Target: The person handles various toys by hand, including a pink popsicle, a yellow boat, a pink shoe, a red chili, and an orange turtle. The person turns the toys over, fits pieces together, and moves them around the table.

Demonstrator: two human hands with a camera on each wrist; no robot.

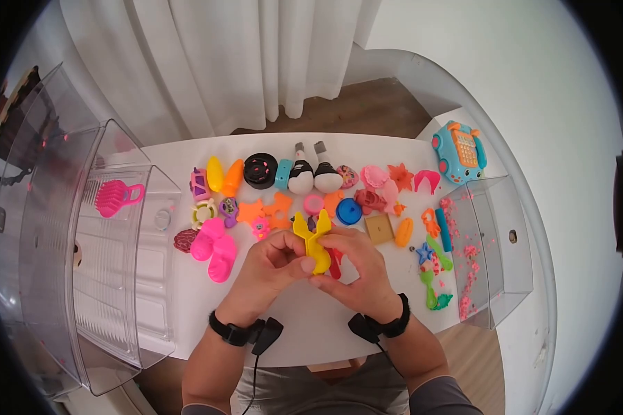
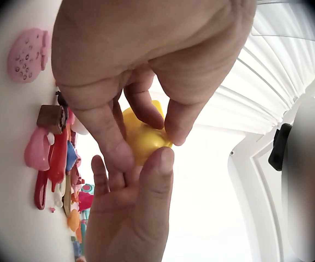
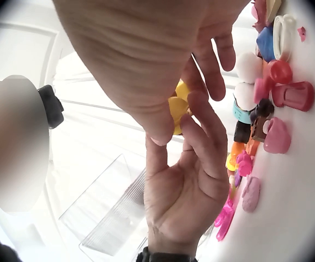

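Both hands hold a yellow plastic toy (image 1: 318, 257) over the table's near middle. It has a rounded body and two upright prongs that point away from the person. My left hand (image 1: 273, 268) pinches it from the left, thumb and fingers on the rounded part. From the other side my right hand (image 1: 356, 271) grips it between thumb and fingertips. In the left wrist view the toy's glossy rounded side (image 2: 148, 143) shows between the fingers of both hands. Most of the toy (image 3: 177, 112) is covered by fingers in the right wrist view. Behind it a red toy piece (image 1: 336, 264) lies partly hidden.
Many toys crowd the table (image 1: 284, 332), among them a pink three-lobed toy (image 1: 216, 249), a blue round lid (image 1: 348, 211) and a brown square block (image 1: 379, 229). Clear bins flank them, the left one (image 1: 121, 277) holding a pink comb-like piece (image 1: 118, 198). A toy phone (image 1: 458, 153) stands back right.
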